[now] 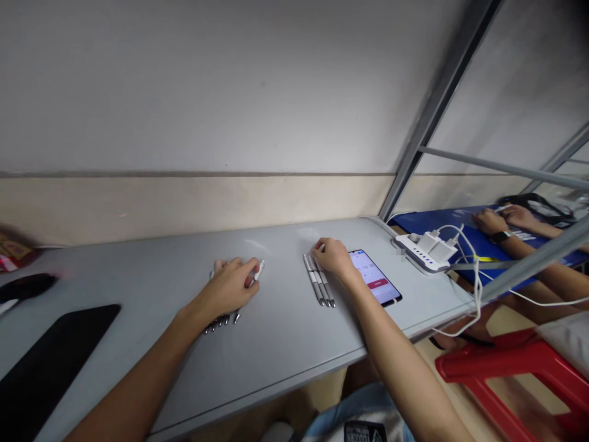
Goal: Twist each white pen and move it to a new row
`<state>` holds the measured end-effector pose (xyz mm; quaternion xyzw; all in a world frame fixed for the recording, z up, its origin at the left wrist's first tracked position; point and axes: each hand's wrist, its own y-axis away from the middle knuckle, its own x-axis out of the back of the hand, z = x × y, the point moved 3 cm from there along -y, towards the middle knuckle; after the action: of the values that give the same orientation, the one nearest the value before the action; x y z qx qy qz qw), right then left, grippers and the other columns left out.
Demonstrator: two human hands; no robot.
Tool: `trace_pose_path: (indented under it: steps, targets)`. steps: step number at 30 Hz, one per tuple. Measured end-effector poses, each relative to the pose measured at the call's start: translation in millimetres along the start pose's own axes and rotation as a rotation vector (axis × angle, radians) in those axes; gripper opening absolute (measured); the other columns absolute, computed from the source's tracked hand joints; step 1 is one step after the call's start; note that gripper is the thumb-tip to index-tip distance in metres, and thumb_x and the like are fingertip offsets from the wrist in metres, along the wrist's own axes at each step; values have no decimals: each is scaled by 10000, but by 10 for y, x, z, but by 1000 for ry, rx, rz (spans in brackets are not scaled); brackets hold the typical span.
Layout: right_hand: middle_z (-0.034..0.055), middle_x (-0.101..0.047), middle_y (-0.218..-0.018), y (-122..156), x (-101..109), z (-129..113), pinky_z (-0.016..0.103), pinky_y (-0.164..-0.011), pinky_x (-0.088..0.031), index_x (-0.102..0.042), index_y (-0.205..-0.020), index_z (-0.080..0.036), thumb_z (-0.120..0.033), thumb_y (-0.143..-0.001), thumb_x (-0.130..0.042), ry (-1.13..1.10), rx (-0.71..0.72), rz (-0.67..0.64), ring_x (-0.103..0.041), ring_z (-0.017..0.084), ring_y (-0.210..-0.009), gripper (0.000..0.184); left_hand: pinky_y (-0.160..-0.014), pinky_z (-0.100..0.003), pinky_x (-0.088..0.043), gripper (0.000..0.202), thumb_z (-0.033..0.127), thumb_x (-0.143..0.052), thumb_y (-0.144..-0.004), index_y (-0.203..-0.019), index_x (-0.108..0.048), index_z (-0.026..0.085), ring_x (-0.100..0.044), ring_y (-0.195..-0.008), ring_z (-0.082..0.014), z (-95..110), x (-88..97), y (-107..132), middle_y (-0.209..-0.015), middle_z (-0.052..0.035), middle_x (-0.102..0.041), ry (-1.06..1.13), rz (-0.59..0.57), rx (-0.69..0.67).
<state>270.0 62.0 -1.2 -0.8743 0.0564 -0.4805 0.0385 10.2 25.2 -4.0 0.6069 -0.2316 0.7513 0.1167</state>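
My left hand (pixel 234 283) rests on the grey table (pixel 285 331), fingers curled around a white pen (pixel 259 270). Under its wrist lies a row of several silver pens (pixel 223 320), only their tips showing. My right hand (pixel 332 256) is closed over the top ends of three silver pens (pixel 319 287) lying side by side. A phone (pixel 375 277) with a lit screen and a red button lies just right of that hand.
A white power strip (pixel 426 253) with chargers and cables sits at the table's right end. A black pad (pixel 50 362) lies at left. Another person's arms (pixel 510 230) rest on a blue surface (pixel 442 220) beyond a metal frame. A red stool (pixel 506 368) stands at lower right.
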Motion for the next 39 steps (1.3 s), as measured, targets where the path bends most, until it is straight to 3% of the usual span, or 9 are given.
trace_pose_path:
  steps: [4,7,10,13,18,24,30,35,39]
  targets:
    - [62,-664,-914,108,-25,-258,291,-790,-414,-661,-1015,-191,-239,-826,-618,-127,453,64,-583,173,-848,200,-799,-349,-302,120,251,-494,-802,-902,-556,232,-562,-810,-193,134,-6,-10,-759,15,-625,115,36,-27]
    - [64,-650,-1039,241,-112,-435,328,-887,-394,-628,-1131,-224,-296,-808,-684,-189,738,-56,-548,192,-991,335,-805,-336,-334,127,297,-512,-830,-925,-562,229,-574,-838,-184,244,-17,-22,-782,19,-637,214,61,-75]
    - [51,-669,-1009,321,-200,-524,324,-878,-390,-655,-1088,-235,-299,-864,-627,-162,851,-183,-547,187,-979,235,-797,-323,-372,143,332,-498,-861,-919,-569,222,-579,-837,-177,290,-11,-31,-813,9,-636,276,106,-96]
    - [51,-686,-933,314,-219,-538,290,-819,-392,-689,-979,-202,-271,-913,-556,-180,822,-200,-566,161,-877,164,-776,-307,-410,158,348,-488,-879,-918,-564,216,-579,-826,-171,265,2,-38,-852,-6,-628,322,126,-91]
    - [40,-674,-798,249,-129,-485,245,-656,-356,-700,-889,-152,-318,-921,-522,-323,586,-162,-532,124,-694,246,-763,-310,-429,218,384,-458,-906,-1008,-566,224,-582,-851,-185,187,34,-47,-943,-28,-635,277,136,-103]
    - [-24,-486,-624,277,-49,-482,232,-568,-307,-652,-767,-136,-505,-881,-505,-608,489,-402,-409,99,-592,413,-761,-308,-429,245,349,-358,-955,-1014,-554,215,-568,-864,-183,145,76,-54,-952,-38,-615,255,193,-107]
    - [-38,-393,-550,243,-137,-408,239,-498,-238,-643,-714,-131,-587,-874,-457,-649,335,-524,-317,79,-492,518,-756,-316,-406,242,314,-335,-965,-987,-545,197,-532,-833,-184,159,89,-65,-880,-34,-587,197,252,-147]
    - [-48,-348,-549,265,-133,-420,240,-486,-216,-582,-685,-152,-588,-877,-454,-706,327,-538,-285,82,-492,493,-725,-335,-368,243,225,-311,-951,-868,-537,197,-503,-754,-196,166,98,-70,-769,-31,-585,32,257,-165]
    - [-48,-368,-561,301,-89,-486,235,-507,-256,-559,-699,-165,-525,-912,-437,-623,439,-463,-313,90,-506,436,-732,-345,-363,242,111,-319,-880,-766,-511,203,-503,-717,-203,148,117,-60,-712,-35,-594,-17,277,-163]
